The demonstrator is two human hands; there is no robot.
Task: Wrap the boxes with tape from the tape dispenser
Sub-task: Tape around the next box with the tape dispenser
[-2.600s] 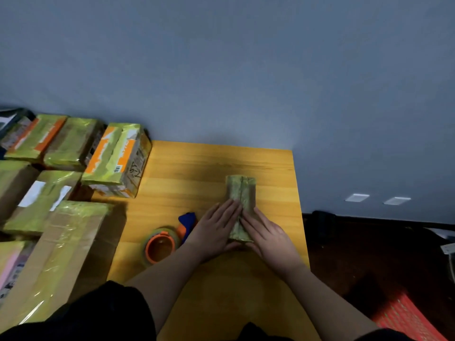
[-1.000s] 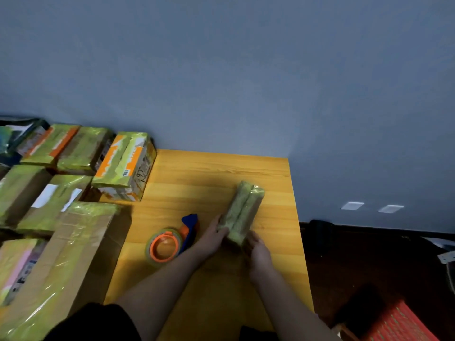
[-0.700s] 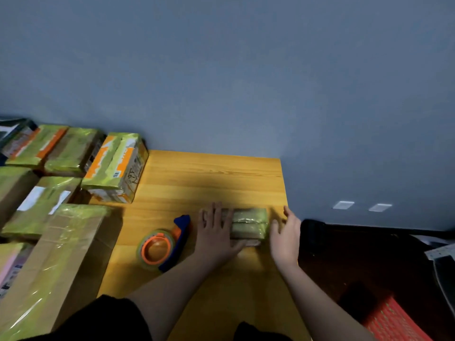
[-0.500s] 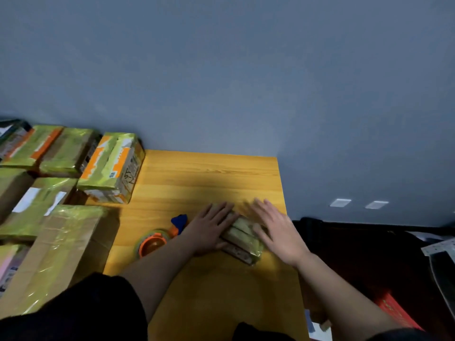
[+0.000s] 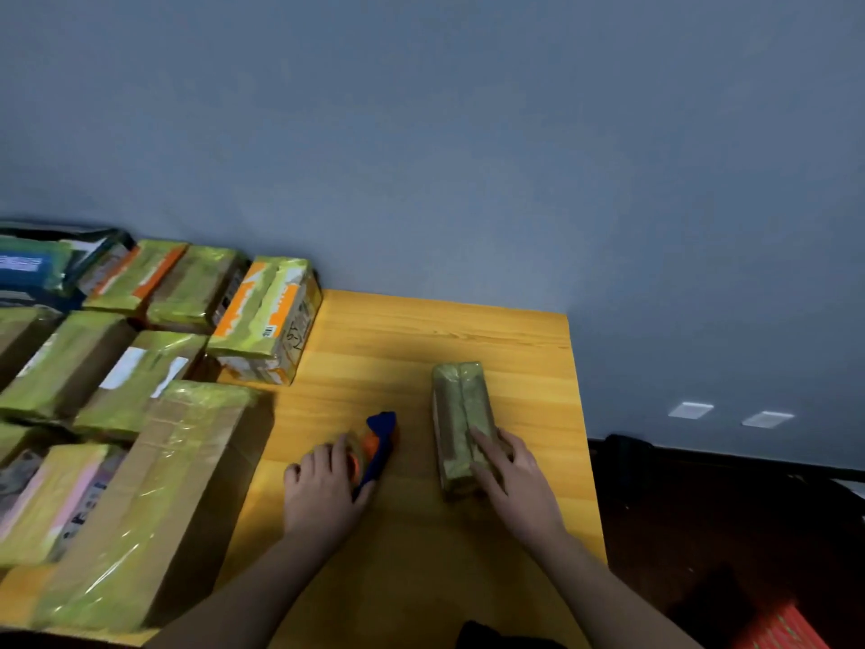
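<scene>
Now at table [image 5: 421,330]: small box [image 5: 463,426], narrow and long, lying flat right of centre with long axis pointing away, already skinned in glossy yellow-green tape. Right hand [image 5: 517,480] resting on its near end, fingers straight, pressing down rather than curling round. Left hand [image 5: 323,489] lying over tape dispenser [image 5: 374,445], just left of box and apart from it; fingers bent over orange roll, blue handle poking out beyond; reads as a grip closing on dispenser, though underside hidden. Stack of taped boxes [image 5: 140,367] crowding table's left edge and beyond. Handling, by judgement: box looks light and stiff, corners firm, film surface likely slick under dry fingers, so prone to skating on wood when tape pulls. Best held by flat palm on top near end, or pinched across narrow sides, leaving far end free for strip. Dispenser best taken by handle, blade end kept off fingers.
</scene>
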